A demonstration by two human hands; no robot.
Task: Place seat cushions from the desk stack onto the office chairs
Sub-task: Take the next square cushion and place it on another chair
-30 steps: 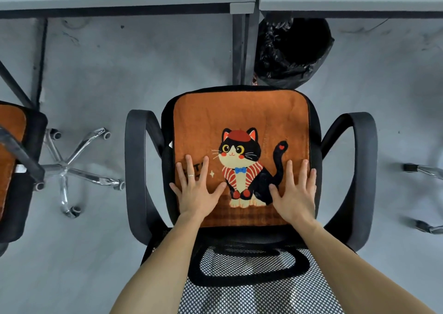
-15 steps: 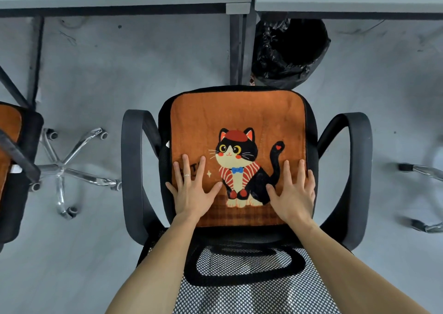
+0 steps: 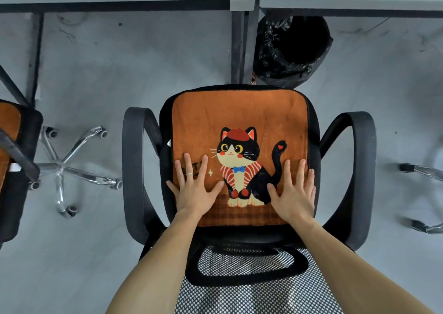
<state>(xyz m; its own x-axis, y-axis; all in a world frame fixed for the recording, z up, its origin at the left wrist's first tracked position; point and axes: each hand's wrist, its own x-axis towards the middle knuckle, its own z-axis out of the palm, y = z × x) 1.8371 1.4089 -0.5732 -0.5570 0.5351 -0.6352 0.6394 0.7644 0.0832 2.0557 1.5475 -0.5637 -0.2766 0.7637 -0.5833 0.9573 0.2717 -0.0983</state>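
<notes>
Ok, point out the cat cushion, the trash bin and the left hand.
cat cushion (image 3: 239, 112): head view, bare orange upper area.
trash bin (image 3: 292, 49): head view, black liner inside.
left hand (image 3: 195, 193): head view, back of hand.

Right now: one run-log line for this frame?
step: press cushion flat | chair: cushion on seat | left hand: open, palm down | right hand: open, palm down
</notes>
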